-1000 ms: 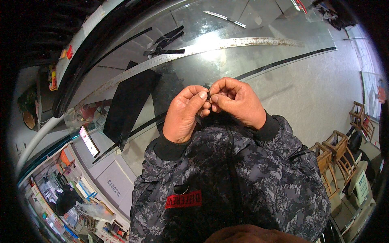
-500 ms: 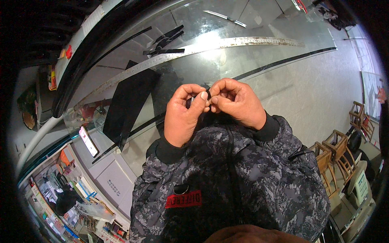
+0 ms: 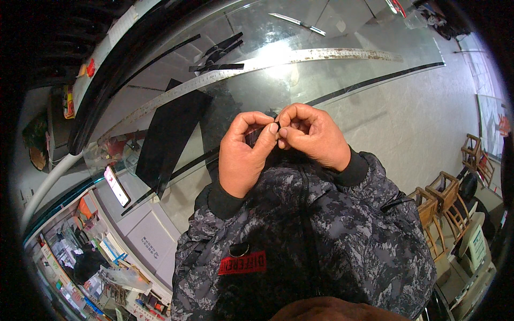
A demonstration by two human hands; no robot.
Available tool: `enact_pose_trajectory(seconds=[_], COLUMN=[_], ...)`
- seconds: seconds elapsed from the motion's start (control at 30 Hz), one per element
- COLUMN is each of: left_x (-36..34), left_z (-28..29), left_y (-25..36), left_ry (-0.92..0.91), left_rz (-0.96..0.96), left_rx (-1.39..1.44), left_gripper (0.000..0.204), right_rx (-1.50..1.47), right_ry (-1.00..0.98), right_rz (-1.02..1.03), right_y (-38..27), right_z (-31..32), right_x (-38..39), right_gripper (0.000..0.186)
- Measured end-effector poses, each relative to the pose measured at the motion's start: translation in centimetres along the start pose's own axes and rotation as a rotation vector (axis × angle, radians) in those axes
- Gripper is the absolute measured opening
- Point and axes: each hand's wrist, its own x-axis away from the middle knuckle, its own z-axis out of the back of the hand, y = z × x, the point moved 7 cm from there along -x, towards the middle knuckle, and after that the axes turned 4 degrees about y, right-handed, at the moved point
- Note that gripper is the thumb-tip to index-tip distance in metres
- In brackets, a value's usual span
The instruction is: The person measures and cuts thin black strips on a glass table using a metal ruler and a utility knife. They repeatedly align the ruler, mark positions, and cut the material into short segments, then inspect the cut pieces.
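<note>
Glass surface (image 3: 369, 72), one small black piece (image 3: 277, 125)

Thin-looking and largely hidden, the piece sits just off centre towards 1 o'clock, gripped by the fingers of the left hand (image 3: 243, 152) and right hand (image 3: 319, 137); from there, one ruler (image 3: 332, 54) and one knife (image 3: 297, 23) at 12, one black sheet (image 3: 172, 136) at 9, one phone (image 3: 117, 186) at 8

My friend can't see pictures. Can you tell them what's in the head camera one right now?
A person's left hand and right hand meet, pinching a small dark piece near a glass sheet. Beyond them lie a long ruler, black strips and a slim knife; to the left are a black sheet and a lit phone.
</note>
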Motion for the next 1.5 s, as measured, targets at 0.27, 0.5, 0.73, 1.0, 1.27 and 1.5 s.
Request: enact_pose_trajectory(seconds=[0.27,0.5,0.73,1.0,1.27,1.5], left_x=[-0.2,-0.4,-0.5,-0.6,0.1,-0.4], left_z=[-0.2,-0.1,-0.2,0.2,-0.2,-0.1], left_y=[-0.6,-1.6,-2.2,-1.5,0.5,-0.2], left_ry=[-0.058,-0.083,-0.101,-0.057,0.014,-0.051], left_rz=[0.071,0.180,0.268,0.174,-0.038,0.033], left_rx=[0.054,0.114,0.284,0.153,-0.035,0.009], left_gripper=[0.015,0.018,0.017,0.016,0.016,0.016], right_rx=[0.001,0.046,0.032,-0.035,-0.032,-0.046], right_ry=[-0.023,-0.022,-0.037,-0.030,-0.036,-0.057], right_rz=[0.026,0.008,-0.033,-0.040,0.001,-0.003], right_y=[-0.3,-0.2,-0.2,-0.2,-0.1,-0.2], right_z=[-0.1,0.1,-0.1,-0.3,-0.2,-0.3], right_x=[0.0,0.0,0.0,0.0,-0.2,-0.1], right_gripper=[0.008,0.006,0.005,0.007,0.006,0.005])
